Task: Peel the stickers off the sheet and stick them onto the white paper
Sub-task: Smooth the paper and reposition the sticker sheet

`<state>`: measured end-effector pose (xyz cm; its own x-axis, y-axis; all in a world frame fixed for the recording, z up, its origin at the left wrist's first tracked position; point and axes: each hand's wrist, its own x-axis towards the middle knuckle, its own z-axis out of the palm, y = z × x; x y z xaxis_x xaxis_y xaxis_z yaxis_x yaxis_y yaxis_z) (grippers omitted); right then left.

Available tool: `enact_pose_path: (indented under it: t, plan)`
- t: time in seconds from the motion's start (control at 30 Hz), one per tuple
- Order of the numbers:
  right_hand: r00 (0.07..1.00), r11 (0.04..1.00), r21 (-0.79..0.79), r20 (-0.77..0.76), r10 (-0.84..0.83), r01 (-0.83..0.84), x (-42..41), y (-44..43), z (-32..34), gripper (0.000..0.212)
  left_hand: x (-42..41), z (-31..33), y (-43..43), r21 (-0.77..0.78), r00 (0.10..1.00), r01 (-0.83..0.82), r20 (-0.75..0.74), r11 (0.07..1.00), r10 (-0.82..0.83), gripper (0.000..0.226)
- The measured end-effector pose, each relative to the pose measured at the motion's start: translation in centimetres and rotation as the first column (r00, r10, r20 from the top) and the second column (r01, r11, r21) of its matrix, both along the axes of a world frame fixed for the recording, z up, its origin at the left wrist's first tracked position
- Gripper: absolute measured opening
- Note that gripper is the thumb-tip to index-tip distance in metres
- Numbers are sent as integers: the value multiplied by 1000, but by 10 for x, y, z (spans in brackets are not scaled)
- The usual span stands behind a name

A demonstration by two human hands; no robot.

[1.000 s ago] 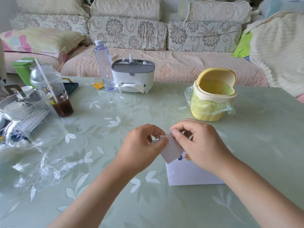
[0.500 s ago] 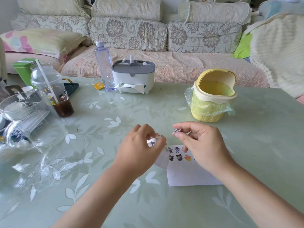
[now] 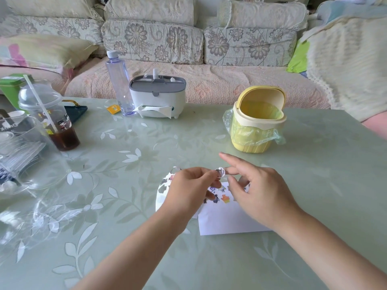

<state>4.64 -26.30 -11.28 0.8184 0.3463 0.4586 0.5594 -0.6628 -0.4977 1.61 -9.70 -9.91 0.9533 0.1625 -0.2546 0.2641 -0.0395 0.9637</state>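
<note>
Head view: you held a peeled sticker up between both hands, just above the white paper.
Your left hand was curled round the sticker sheet, its fingertips meeting the sticker. Your right hand was spread loose, one straight fingertip touching the sticker's other side. The white paper lay flat on the surface, with a few stickers along its far edge.

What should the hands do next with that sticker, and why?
Probably lower the peeled sticker onto a bare patch of the white paper. It is off the sticker sheet in the grip of the left hand, caught between that hand's fingertips and a fingertip of the right hand, near the paper's top edge.
</note>
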Motion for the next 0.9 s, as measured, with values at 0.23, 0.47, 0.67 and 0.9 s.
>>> enact_pose_path:
  t: [0.23,0.47,0.67,0.9]
  plan:
    - [960,999,39,-281,5,6,6,-32,9,8,7,-16,-19,658,933,76,218,749,-287,19]
    - [957,991,-92,-264,-123,101,12,-58,2,13,15,-24,-42,853,874,16,242,522,-421,24]
    - [763,941,88,-612,-208,327,30,-77,-11,16,31,-36,-51,750,908,169,134,640,-397,30]
    - [655,953,22,-732,-190,301,36,-69,-29,20,32,-55,-42,936,830,179,23,304,-557,48]
